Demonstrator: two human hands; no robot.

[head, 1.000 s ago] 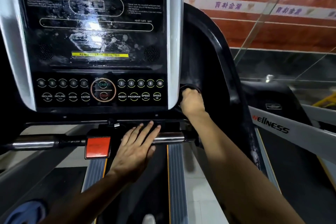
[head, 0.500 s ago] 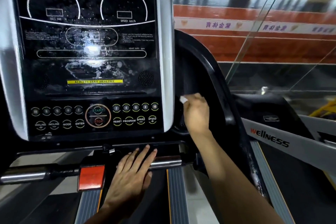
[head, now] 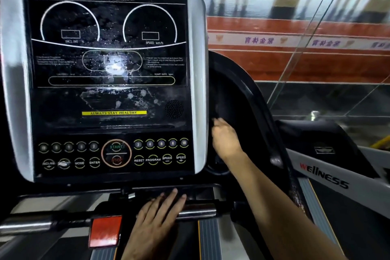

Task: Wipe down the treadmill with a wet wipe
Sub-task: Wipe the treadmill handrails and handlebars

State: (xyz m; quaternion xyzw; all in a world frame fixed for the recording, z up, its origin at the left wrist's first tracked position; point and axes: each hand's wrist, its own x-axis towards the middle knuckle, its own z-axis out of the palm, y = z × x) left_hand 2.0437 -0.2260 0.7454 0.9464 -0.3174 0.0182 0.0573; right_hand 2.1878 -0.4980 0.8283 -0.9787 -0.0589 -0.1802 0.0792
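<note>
The treadmill console [head: 105, 91] fills the left of the head view, its black screen smeared with wet streaks. My right hand [head: 225, 139] is up against the black side housing [head: 238, 95] just right of the console's silver edge, fingers curled. A pale scrap at its fingertips looks like the wet wipe [head: 215, 121]; the rest is hidden in the hand, which is blurred. My left hand [head: 156, 217] rests flat, fingers straight, on the chrome handlebar [head: 196, 211] below the console.
A red stop tab [head: 104, 230] hangs on the handlebar left of my left hand. A neighbouring treadmill marked "wellness" [head: 325, 177] stands to the right. Behind it are a glass pane [head: 306, 59] and a red wall band [head: 274, 63].
My right hand has risen from the round cup recess beside the console's lower corner up along the black side housing. My head has tilted up. The left hand stays on the handlebar.
</note>
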